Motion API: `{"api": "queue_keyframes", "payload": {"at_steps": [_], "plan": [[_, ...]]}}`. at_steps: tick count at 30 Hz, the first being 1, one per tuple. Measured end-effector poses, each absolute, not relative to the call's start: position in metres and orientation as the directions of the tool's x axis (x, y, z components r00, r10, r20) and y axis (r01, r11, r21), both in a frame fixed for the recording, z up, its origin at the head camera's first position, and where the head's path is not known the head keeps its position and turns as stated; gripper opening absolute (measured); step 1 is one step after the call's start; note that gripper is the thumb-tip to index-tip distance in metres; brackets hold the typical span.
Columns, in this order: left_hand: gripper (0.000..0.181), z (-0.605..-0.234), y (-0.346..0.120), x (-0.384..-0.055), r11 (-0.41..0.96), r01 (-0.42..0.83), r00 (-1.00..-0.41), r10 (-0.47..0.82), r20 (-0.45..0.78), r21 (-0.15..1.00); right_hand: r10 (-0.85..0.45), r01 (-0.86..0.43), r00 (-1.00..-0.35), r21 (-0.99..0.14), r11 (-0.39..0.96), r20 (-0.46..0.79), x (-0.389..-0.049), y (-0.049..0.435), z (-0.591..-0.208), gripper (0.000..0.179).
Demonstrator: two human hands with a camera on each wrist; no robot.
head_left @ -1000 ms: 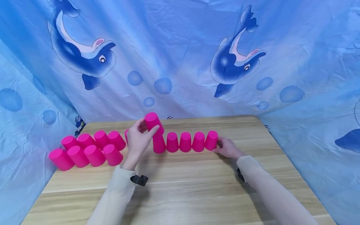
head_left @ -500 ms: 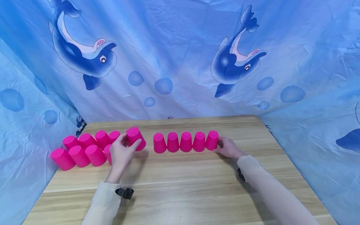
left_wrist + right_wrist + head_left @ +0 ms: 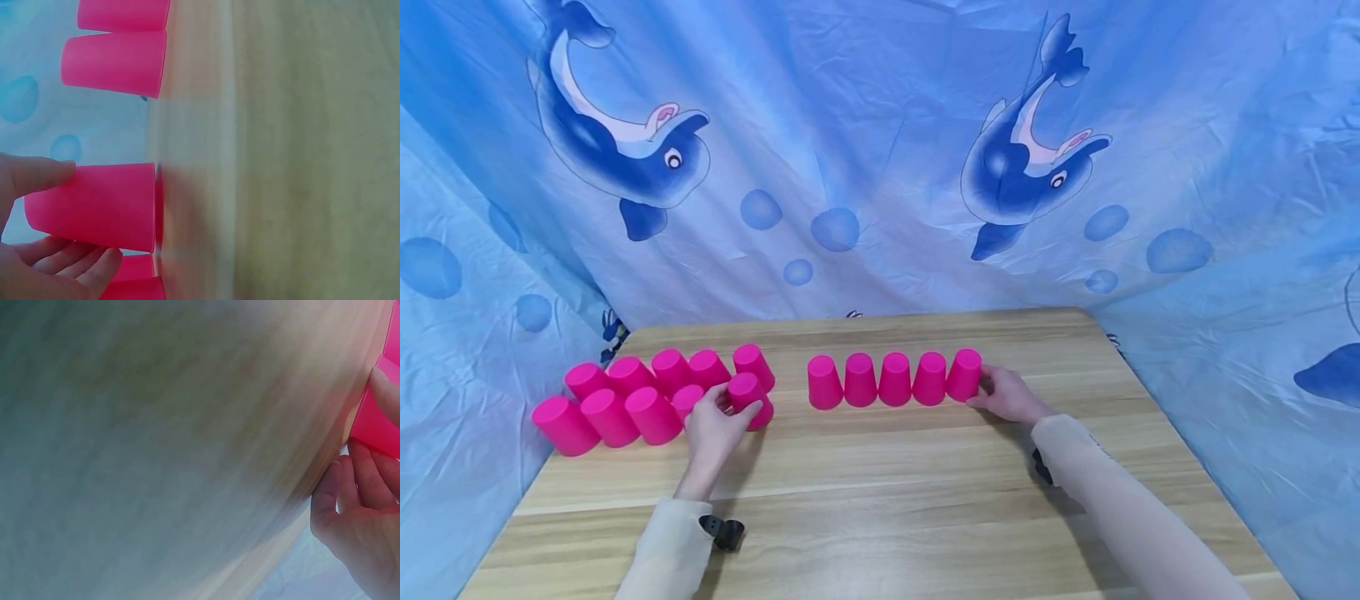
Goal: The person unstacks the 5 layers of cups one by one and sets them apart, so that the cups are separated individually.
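Observation:
My left hand (image 3: 718, 425) holds an upside-down pink cup (image 3: 747, 398) between thumb and fingers, at the right end of the front row in the left-hand group. In the left wrist view this cup (image 3: 94, 203) has its rim close to the tabletop, the thumb (image 3: 47, 174) on one side and fingers underneath. Just behind it stands another pink cup (image 3: 752, 367). My right hand (image 3: 1011, 395) grips the rightmost pink cup (image 3: 964, 375) of a separate row, its thumb and fingers on either side of the cup's lower part in the right wrist view.
Several upside-down pink cups (image 3: 652, 414) form two rows on the left of the wooden table (image 3: 910, 500). Others (image 3: 895, 379) stand side by side in a line at the middle. A blue dolphin-print cloth (image 3: 880, 167) hangs behind and beside the table.
My left hand has carried its cup from above the leftmost cup of the middle line, leftward and down to the front row's right end. My right hand has stayed in place.

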State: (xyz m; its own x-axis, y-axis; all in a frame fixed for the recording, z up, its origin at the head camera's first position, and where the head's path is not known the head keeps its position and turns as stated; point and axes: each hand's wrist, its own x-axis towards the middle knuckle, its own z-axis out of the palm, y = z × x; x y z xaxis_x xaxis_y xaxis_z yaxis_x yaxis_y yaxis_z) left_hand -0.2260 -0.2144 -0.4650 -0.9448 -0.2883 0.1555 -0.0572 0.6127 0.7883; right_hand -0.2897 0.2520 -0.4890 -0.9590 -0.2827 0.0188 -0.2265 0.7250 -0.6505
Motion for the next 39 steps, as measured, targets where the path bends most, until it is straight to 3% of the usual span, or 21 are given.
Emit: {"api": "queue_keyframes", "payload": {"at_steps": [12,30,39], "plan": [[0.070,-0.463,-0.211,-0.225,0.641,-0.063,-0.933,-0.310,0.182,0.765,-0.279,-0.216,-0.960,-0.652,0.726,0.007,-0.290,0.252,-0.488,0.057],[0.073,-0.429,-0.179,-0.235,0.595,0.166,-0.883,-0.266,0.387,0.787,-0.257,-0.184,-0.966,-0.648,0.739,-0.019,-0.291,0.252,-0.489,0.059],[0.074,-0.437,-0.146,-0.244,0.523,0.142,-0.952,-0.161,0.262,0.840,-0.243,-0.169,-0.970,-0.648,0.743,-0.025,-0.292,0.252,-0.490,0.058]]}}
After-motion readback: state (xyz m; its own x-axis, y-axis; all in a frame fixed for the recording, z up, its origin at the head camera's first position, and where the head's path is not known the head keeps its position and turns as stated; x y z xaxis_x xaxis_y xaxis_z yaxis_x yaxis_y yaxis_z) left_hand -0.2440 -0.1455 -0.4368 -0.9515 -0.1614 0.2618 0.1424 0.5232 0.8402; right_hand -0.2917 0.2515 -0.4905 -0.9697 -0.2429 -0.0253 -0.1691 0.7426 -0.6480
